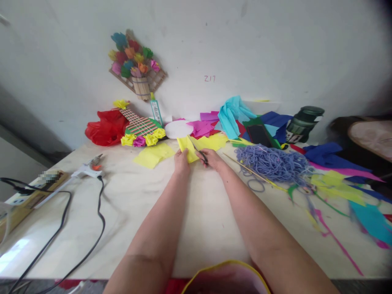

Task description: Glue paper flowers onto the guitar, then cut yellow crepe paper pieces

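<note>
"Pale wall (275, 53) ahead, pale table (211, 212) below. What's on it?"

"To my right, a heap of blue yarn (272, 163). To my left, a loose yellow sheet (153, 156) lies flat. Between my hands, over the table's far half, is the yellow paper (185, 148) I'm working on; it looks folded."

"And your fingers?"

"My left hand (182, 158) pinches the paper's near left side. My right hand (211, 158) is wrapped round the handles of the scissors (202, 156), blades at the paper. I can't tell how far apart they stand."

"Which step, then?"

"Cutting, I'd judge. Next calls for keeping the paper taut while the right squeezes the blades along steadily, clear of my left fingertips."
</note>
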`<act>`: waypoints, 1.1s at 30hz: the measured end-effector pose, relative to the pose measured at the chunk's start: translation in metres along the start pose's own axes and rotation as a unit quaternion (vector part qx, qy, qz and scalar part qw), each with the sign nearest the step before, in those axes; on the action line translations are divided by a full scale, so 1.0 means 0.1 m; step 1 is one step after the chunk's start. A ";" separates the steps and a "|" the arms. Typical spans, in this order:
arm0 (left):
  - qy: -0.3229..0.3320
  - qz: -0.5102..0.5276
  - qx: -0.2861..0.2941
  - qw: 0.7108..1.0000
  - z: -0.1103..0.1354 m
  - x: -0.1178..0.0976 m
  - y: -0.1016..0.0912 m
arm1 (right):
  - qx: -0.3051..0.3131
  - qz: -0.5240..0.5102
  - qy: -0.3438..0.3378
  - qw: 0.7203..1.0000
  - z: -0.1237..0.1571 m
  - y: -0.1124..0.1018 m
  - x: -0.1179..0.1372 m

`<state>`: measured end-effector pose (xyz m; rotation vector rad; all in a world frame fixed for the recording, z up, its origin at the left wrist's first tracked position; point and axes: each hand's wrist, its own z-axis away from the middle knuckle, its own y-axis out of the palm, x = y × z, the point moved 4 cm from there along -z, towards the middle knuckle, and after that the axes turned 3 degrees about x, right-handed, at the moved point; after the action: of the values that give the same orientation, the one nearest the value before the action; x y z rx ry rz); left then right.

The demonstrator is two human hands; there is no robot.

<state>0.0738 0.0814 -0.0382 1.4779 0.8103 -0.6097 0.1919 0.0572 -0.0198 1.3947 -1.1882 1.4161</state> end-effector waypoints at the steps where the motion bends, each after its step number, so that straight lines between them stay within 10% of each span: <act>1: 0.000 0.002 -0.002 1.000 0.00 0.00 0.00 | -0.001 0.003 -0.002 1.000 0.00 0.00 0.00; 33: -0.010 -0.023 0.017 1.000 0.03 0.00 0.02 | 0.000 -0.029 0.018 0.999 -0.01 -0.03 0.00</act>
<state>0.0756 0.0785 -0.0371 1.4858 0.8250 -0.6753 0.1950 0.0588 -0.0196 1.3859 -1.1164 1.3954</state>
